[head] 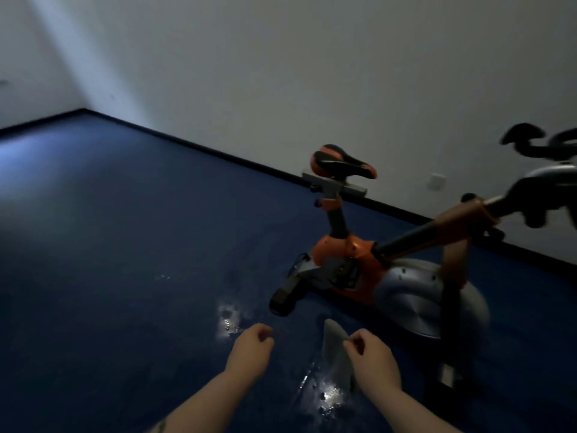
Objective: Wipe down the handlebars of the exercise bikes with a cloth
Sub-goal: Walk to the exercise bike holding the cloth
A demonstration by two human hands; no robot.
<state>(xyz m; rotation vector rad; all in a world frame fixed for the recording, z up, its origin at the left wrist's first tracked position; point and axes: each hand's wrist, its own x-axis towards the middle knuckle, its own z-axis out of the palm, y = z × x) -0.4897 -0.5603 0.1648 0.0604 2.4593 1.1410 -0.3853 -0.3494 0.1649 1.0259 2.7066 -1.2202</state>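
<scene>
An orange and black exercise bike [352, 254] stands on the blue floor at the right, its saddle [342, 162] toward the wall. Its black handlebars [537, 195] are blurred at the far right edge, well above and right of my hands. My right hand [373, 354] holds a pale grey cloth [335, 348] that hangs down from my fingers. My left hand [251, 345] is beside it, fingers curled in, with nothing in it. Both hands are low in the view, in front of the bike's flywheel cover [415, 295].
A white wall with a black skirting board [218, 153] runs behind the bike. A wall socket [435, 181] sits near the handlebars. Wet shiny patches [229, 320] lie on the floor around my hands. Open blue floor [109, 229] stretches to the left.
</scene>
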